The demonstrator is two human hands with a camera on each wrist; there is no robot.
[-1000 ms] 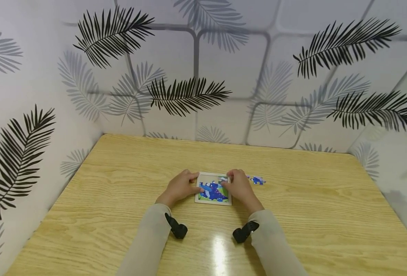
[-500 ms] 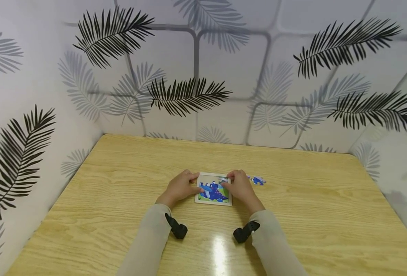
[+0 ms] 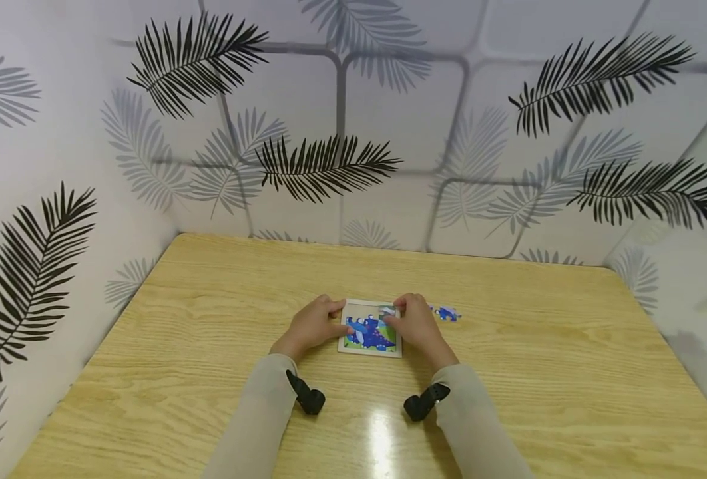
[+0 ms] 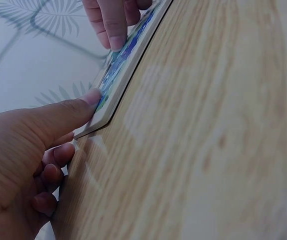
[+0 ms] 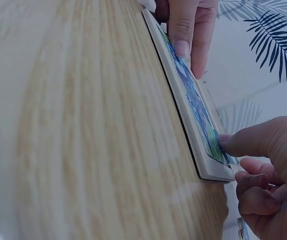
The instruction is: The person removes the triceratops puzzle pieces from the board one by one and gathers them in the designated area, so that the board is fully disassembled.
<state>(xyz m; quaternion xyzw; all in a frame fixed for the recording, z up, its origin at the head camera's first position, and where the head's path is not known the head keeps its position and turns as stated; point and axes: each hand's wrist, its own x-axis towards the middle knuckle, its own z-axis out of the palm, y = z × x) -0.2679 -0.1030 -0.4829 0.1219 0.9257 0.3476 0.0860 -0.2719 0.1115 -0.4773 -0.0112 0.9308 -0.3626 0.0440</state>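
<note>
A small jigsaw puzzle in a pale frame (image 3: 369, 354) lies on the table, showing a blue dinosaur picture. Bare backing shows along its upper left part. My left hand (image 3: 313, 326) grips the frame's left side, thumb over the picture and the other fingers curled by the edge. At the upper right corner my right hand (image 3: 418, 327) pinches a puzzle piece (image 3: 386, 311), its thumb (image 5: 225, 141) on the picture side and forefinger at the frame's corner. My right fingers hide part of that piece.
Loose blue and purple puzzle pieces (image 3: 447, 313) lie just right of my right hand. The wooden table (image 3: 210, 286) meets a leaf-patterned wall (image 3: 389, 199) at the back. Black camera straps circle both wrists.
</note>
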